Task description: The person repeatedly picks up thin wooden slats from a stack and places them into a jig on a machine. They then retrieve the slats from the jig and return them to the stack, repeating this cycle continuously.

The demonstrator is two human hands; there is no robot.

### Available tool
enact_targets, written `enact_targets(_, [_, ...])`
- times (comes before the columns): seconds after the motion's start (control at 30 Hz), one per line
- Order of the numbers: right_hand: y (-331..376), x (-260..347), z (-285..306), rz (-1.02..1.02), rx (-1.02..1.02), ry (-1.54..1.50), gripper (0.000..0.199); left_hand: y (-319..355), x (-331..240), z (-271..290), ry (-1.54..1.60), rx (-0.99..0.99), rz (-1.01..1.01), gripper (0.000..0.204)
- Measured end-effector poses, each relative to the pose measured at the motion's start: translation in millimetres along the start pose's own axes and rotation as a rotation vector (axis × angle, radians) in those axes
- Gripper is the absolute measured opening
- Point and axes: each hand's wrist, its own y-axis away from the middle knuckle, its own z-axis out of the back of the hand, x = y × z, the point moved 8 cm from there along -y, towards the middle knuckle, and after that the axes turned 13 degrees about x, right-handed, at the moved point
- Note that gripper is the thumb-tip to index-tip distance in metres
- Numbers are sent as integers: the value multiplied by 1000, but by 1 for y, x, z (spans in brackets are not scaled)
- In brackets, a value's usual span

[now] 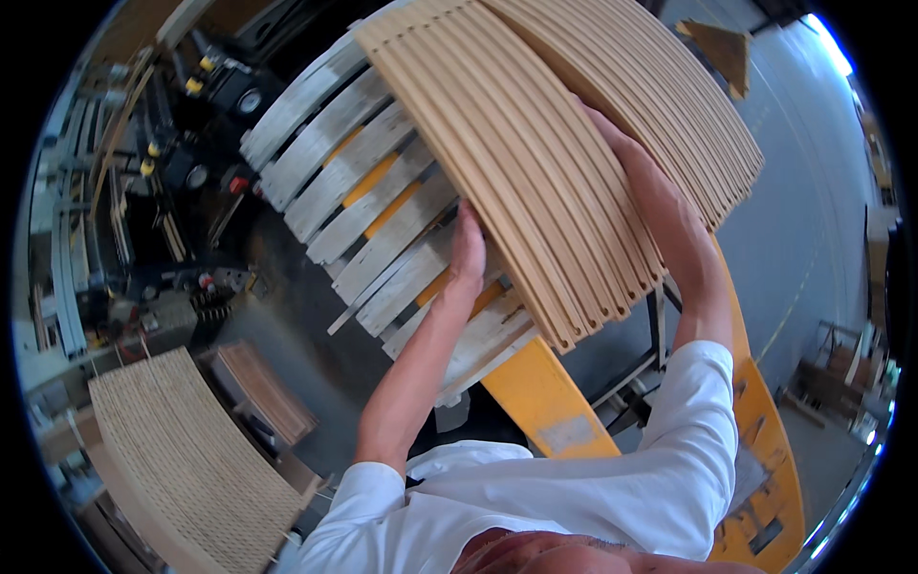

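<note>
A row of long, light-brown wooden slats (535, 182) with grooved edges stands side by side on a pallet of whitish boards (382, 206). My left hand (468, 249) presses against the left face of this row, its fingers partly hidden by the wood. From the other side my right hand (612, 139) reaches into the gap and grips the row's right face; most of its fingertips are out of sight. Close by on the right lies a second batch of similar slats (660, 96), touching the first at the far end.
Yellow forks of a pallet lifter (555, 402) run under the pallet, with a yellow beam (765, 459) at the right. At lower left stands another stack of wooden pieces (191, 459), beside a smaller brown stack (263, 392). Dark machinery (191, 163) lines the left; a wooden triangle (722, 53) is far right.
</note>
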Motion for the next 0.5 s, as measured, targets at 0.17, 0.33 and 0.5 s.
enact_targets(0.17, [9, -1, -26, -70, 107, -21, 66, -15, -16, 3, -18, -36, -158, 73])
enact_targets(0.33, [14, -5, -60, -108, 163, 4, 62, -38, 32, 31, 244, -74, -263, 75])
enact_targets(0.5, [34, -23, -74, -124, 132, -38, 58, -1, 16, 25, 474, 1, -228, 57])
